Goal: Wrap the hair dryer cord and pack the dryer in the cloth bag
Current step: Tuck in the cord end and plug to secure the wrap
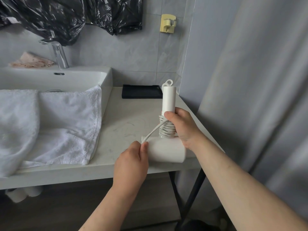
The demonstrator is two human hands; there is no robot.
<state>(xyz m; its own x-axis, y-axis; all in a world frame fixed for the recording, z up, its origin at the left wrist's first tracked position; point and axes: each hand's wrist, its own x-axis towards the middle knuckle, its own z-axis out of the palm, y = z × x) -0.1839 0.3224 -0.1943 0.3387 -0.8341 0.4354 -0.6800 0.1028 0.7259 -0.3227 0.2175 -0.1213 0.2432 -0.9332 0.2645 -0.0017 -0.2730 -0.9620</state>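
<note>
Left hand (133, 157) pinches cord (152, 132); right hand (183, 129) grips dryer handle (169, 100); both forearms extended.

hair dryer (168, 148) white | cord (166, 129) white | towel (66, 124) white | wall hook (168, 23) pale yellow | plastic bags (66, 15) black | tray (141, 91) black

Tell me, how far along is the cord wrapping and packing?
Several coils of cord already circle the handle of the hair dryer. The right hand grips that handle while the left hand pinches the loose stretch. Packing is left: a dark folded item, maybe the bag, lies on the counter.
</note>
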